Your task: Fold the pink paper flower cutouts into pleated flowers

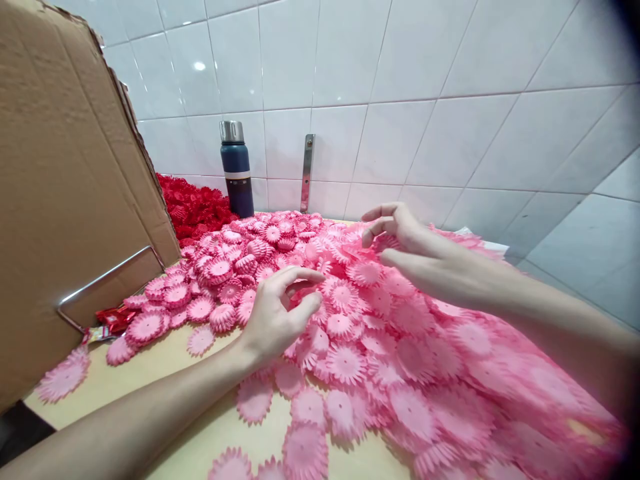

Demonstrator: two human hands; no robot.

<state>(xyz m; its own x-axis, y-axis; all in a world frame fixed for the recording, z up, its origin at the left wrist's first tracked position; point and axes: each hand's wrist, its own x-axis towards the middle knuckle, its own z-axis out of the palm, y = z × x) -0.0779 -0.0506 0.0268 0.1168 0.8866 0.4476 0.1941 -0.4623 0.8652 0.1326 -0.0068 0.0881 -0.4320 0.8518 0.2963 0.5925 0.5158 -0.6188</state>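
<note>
A broad heap of pink scalloped petal discs (345, 363) covers much of the table, many lying loose or overlapping in stacks. My left hand (280, 307) is at the heap's middle, fingers curved and thumb apart from them. Pink shows in that gap, seemingly the pile behind. Farther back and to the right, my right hand (403, 243) hovers over or touches the discs, its fingers bent and spread with a space before the thumb. Petals appear beneath its palm; no disc is plainly gripped by either hand. The discs at the right are blurred.
A large cardboard box (75, 167) stands at the left, with a bent metal rod (107, 277) and red wrappers (115, 320) by its base. Behind are a dark blue bottle (237, 173), red petal pieces (195, 207), a metal strip (307, 173) and a tiled wall (400, 67).
</note>
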